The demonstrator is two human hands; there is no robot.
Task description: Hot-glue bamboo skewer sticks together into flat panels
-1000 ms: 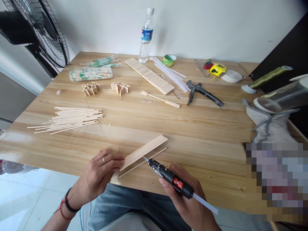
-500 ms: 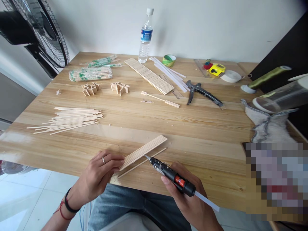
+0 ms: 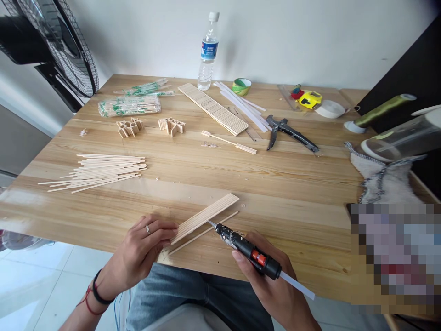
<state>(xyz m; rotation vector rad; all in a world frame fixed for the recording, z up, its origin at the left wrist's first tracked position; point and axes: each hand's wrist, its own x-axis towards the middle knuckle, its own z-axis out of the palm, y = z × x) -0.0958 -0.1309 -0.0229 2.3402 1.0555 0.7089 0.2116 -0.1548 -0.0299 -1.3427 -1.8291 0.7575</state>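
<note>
Along the light wooden table (image 3: 282,188): pinching a flat panel of pale wooden sticks (image 3: 206,214) in the left hand (image 3: 141,246), gripping a black glue gun (image 3: 243,246) in the right hand (image 3: 275,292) — edged slightly farther along the panel, over a thin loose stick (image 3: 186,243) — probably reaching fresh edge.

Your view is bright, with soft, pale light. Glare whitens the tabletop (image 3: 289,184) at its near left and the floor tiles (image 3: 31,280); a faint shadow falls behind the bottle (image 3: 207,53). Coarse pixelation hides the near right, and wide-angle distortion stretches the edges.
</note>
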